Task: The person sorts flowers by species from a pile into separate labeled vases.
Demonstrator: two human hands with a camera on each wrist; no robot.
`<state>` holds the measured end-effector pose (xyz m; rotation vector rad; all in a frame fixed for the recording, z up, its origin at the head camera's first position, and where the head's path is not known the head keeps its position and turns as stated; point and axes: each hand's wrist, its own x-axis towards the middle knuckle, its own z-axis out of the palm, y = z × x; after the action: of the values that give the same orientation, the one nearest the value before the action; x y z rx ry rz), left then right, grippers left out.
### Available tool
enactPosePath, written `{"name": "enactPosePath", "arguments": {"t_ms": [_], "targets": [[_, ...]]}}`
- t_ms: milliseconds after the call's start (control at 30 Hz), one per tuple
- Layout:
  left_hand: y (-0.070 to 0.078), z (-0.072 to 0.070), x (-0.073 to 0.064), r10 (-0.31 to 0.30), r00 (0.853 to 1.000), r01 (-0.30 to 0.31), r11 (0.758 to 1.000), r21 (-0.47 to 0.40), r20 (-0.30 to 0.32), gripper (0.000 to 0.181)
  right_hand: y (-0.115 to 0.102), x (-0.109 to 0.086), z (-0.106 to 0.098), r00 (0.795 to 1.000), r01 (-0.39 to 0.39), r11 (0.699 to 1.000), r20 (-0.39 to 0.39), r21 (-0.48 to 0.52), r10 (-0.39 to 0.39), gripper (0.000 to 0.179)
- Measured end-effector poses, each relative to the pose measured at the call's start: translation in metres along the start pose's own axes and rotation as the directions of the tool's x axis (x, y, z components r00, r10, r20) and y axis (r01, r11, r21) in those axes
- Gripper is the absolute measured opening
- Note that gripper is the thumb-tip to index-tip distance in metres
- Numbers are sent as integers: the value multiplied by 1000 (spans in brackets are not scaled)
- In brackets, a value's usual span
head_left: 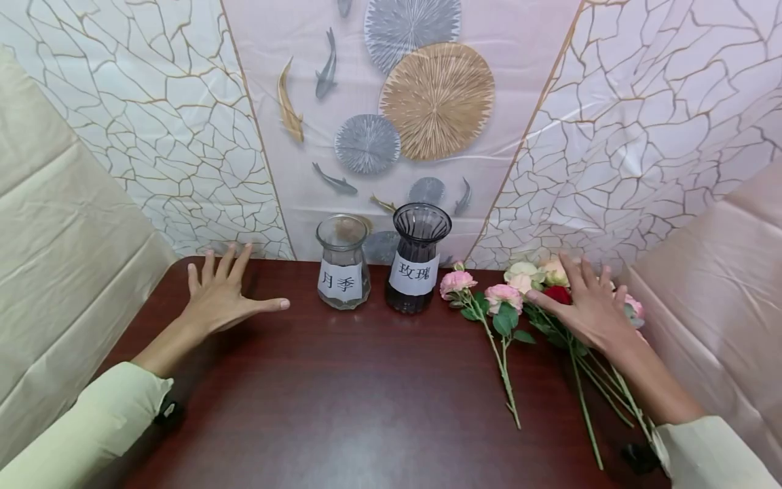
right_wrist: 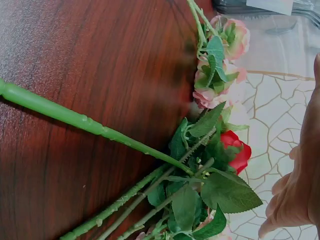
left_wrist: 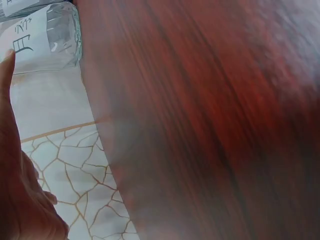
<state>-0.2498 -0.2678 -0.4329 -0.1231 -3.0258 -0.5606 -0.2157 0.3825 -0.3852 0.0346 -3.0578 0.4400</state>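
My left hand [head_left: 220, 295] is spread wide at the left side of the table, with nothing in it; its thumb points toward a clear glass vase [head_left: 343, 258]. My right hand [head_left: 589, 309] is also spread, fingers apart, over a bunch of flowers on the right, and partly hides the blooms. Under it show a red rose [head_left: 558, 294], a pale cream bloom [head_left: 524, 273] and green stems [right_wrist: 120, 135]. Left of this bunch lies a separate stem with pink flowers [head_left: 504, 299]. A dark glass vase [head_left: 415, 302] stands just right of the clear one.
Both vases bear white paper labels [head_left: 340, 280] with handwritten characters. They stand near the back edge of the dark red-brown wooden table [head_left: 354, 387]. A patterned cloth [head_left: 201, 136] hangs behind, and beige panels [head_left: 715, 272] flank both sides. Long stems reach toward the front right.
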Motion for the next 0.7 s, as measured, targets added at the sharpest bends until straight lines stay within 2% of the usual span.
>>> {"name": "enactPosePath", "arguments": {"t_ms": [133, 400, 533, 700], "targets": [[6, 1, 3, 13, 1000, -14, 999, -29, -21, 146, 4, 0, -6, 1000, -5, 1000, -17, 9, 6, 110], [19, 8, 8, 56, 996, -61, 996, -68, -66, 144, 9, -7, -16, 997, -65, 990, 54, 126, 58, 103], [28, 11, 11, 74, 994, -82, 992, -95, -85, 142, 9, -11, -16, 998, -56, 965, 29, 255, 50, 102], [41, 14, 15, 90, 992, -103, 982, -156, -90, 138, 11, -18, -13, 998, 5, 933, -64, 360, 20, 88]]}}
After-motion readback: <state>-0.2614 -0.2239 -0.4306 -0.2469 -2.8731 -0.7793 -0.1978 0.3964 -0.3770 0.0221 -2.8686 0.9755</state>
